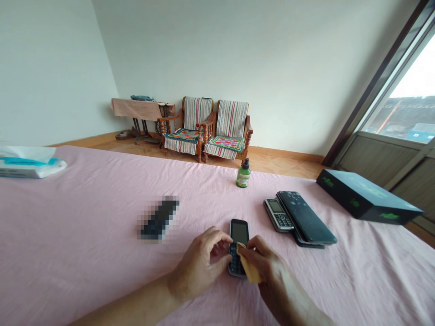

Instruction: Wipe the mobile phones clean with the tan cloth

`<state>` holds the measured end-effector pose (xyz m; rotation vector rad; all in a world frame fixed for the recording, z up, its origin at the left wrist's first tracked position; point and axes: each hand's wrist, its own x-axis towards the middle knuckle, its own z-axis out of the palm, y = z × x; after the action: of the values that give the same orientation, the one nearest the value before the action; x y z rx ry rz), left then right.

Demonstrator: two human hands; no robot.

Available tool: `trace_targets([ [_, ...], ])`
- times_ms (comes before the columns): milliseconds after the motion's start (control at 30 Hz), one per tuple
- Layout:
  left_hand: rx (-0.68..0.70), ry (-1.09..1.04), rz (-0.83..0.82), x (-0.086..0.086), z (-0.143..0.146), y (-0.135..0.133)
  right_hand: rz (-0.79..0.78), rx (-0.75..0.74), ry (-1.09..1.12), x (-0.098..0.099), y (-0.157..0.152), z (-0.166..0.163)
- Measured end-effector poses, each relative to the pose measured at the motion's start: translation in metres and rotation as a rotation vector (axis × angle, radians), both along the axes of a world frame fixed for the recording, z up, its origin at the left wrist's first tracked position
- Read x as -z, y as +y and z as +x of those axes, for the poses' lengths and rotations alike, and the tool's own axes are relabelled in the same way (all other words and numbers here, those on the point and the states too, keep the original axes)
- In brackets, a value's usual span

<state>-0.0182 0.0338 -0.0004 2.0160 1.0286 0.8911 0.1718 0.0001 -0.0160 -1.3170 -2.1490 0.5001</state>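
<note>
A small dark keypad phone [239, 235] lies on the pink tablecloth [84, 226] just in front of me. My left hand [200, 262] grips its left side, fingers curled round the edge. My right hand [268, 267] pinches a small tan cloth [248, 267] and presses it on the phone's keypad. The lower part of the phone is hidden under the cloth and fingers.
To the right lie a silver keypad phone [277, 215] and two stacked dark smartphones [306, 217]. A green bottle [244, 174] stands further back, a black box [367, 195] at far right, a tissue pack [29, 164] at far left. A blurred dark object [159, 219] lies left of centre.
</note>
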Motion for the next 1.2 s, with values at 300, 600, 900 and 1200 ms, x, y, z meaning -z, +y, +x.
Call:
trace_targets([
  [300,0.026,0.047,-0.063,-0.005,0.001,-0.001,-0.026,0.042,-0.04,-0.014,0.002,-0.001],
  [600,0.056,0.042,-0.04,-0.003,0.0,0.0,-0.005,0.038,-0.041,-0.017,0.002,0.002],
  [900,0.086,0.023,-0.026,-0.003,0.0,-0.001,-0.009,0.013,0.049,-0.021,0.004,0.001],
  [1200,0.089,0.032,-0.043,-0.005,-0.001,-0.001,-0.023,0.021,0.036,-0.022,0.007,0.003],
])
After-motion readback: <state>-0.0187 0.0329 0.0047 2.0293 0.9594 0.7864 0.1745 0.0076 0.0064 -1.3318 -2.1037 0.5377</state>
